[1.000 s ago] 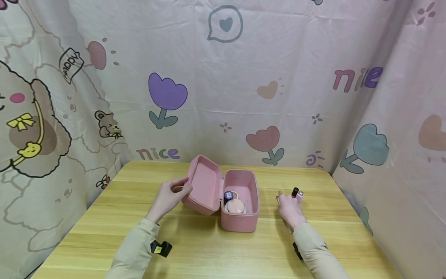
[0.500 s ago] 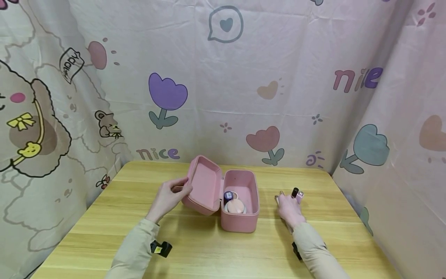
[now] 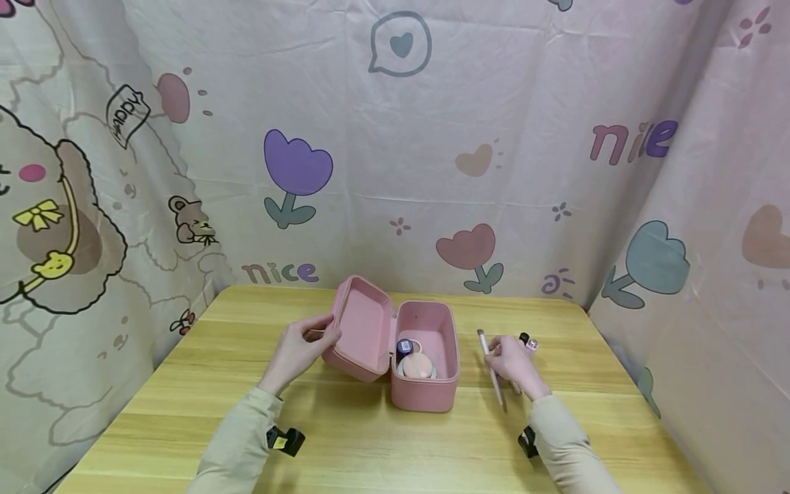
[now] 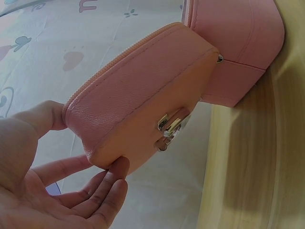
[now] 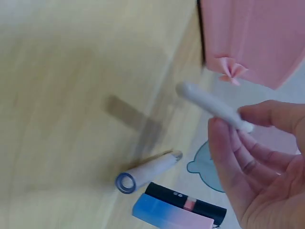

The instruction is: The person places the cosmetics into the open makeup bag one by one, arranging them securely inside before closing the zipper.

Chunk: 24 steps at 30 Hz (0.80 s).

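My left hand [image 3: 302,350] grips the edge of the lid [image 3: 364,322] of a pink cosmetic case [image 3: 426,396]. The lid is tilted back to the left; thumb and fingertips press its corner in the left wrist view, near a metal clasp [image 4: 172,125]. Right of the case, my right hand [image 3: 515,360] pinches a slim makeup brush [image 3: 496,385] with a pale handle. In the right wrist view the brush [image 5: 205,101] is blurred, between thumb and fingers, above the table. Inside the case lie a peach round puff [image 3: 417,366] and a dark blue round container [image 3: 404,347].
Beside my right hand on the wooden table [image 3: 358,453] lie a pale tube with a blue-rimmed end [image 5: 147,174], a black tube [image 5: 186,202] and a blue-to-pink tube [image 5: 171,212]. A printed curtain [image 3: 382,158] hangs behind the table.
My right hand has drawn back slightly and turned, and the brush now shows lengthwise in its fingers. The left hand and lid have stayed put.
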Each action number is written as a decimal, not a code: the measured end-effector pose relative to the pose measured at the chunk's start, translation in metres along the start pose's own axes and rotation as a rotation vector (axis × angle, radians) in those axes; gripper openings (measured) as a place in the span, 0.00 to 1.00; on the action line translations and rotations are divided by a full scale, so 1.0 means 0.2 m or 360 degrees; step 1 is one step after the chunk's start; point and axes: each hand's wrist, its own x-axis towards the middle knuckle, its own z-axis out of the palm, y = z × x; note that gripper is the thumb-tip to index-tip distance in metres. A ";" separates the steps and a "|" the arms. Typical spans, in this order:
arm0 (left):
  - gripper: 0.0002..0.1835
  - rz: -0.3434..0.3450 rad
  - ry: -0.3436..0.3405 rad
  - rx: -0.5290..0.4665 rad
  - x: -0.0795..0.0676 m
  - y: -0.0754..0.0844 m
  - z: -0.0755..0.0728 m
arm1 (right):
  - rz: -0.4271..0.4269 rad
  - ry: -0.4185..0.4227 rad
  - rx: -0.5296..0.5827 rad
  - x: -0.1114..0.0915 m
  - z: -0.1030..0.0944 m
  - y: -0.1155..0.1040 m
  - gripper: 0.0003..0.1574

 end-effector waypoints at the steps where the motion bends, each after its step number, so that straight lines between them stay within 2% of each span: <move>1: 0.27 0.0000 -0.0001 -0.0001 0.00 0.00 0.00 | -0.0003 -0.0029 0.0093 0.00 -0.01 -0.01 0.15; 6: 0.27 -0.0001 -0.0001 -0.0013 0.00 0.00 0.00 | -0.0011 -0.0180 0.0462 0.01 -0.05 -0.02 0.19; 13: 0.27 0.0000 -0.0003 -0.0016 0.00 -0.01 0.00 | -0.0075 -0.0375 0.0781 0.02 -0.10 -0.02 0.23; 18: 0.27 0.0005 -0.0010 -0.0012 0.00 -0.01 0.00 | -0.0127 -0.0438 0.0925 0.04 -0.14 -0.02 0.25; 24: 0.27 -0.0003 -0.0012 -0.0012 0.00 -0.01 0.00 | -0.0185 -0.0495 0.0948 0.07 -0.17 -0.07 0.28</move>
